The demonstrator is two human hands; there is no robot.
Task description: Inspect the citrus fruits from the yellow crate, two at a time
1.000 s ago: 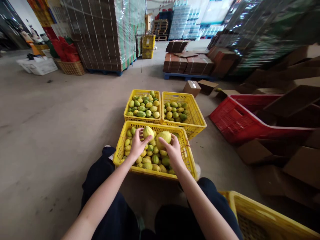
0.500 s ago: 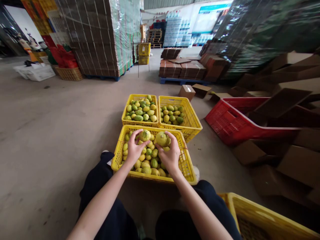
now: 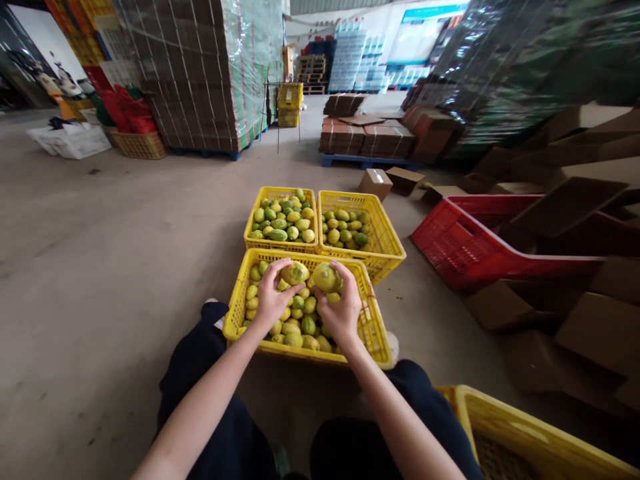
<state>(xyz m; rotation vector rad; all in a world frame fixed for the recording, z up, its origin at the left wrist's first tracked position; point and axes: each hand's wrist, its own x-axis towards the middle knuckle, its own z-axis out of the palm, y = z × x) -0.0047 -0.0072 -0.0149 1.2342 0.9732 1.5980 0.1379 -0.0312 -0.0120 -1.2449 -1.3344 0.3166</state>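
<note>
My left hand (image 3: pixel 270 299) is closed round a yellow-green lemon (image 3: pixel 296 273), thumb below and fingers above. In my right hand (image 3: pixel 344 305) is a second, rounder lemon (image 3: pixel 326 277), gripped between thumb and fingers. Both fruits are held side by side, a small gap apart, over a yellow plastic crate (image 3: pixel 379 333) between my legs. Many loose lemons (image 3: pixel 309 325) in yellow and green lie in that crate, partly hidden by my hands and forearms.
Behind stand two more yellow crates, the left (image 3: pixel 281 247) full of lemons and the right (image 3: pixel 387 230) partly filled. A red crate (image 3: pixel 450 247) with cardboard is at right, among loose boxes (image 3: pixel 600 327). Another yellow crate (image 3: pixel 520 417) sits at lower right. Wrapped pallet stacks (image 3: pixel 200 80) rise behind.
The lemon in my left hand has turned, now showing its longer side, and moved slightly right. My right hand keeps its lemon, almost unmoved.
</note>
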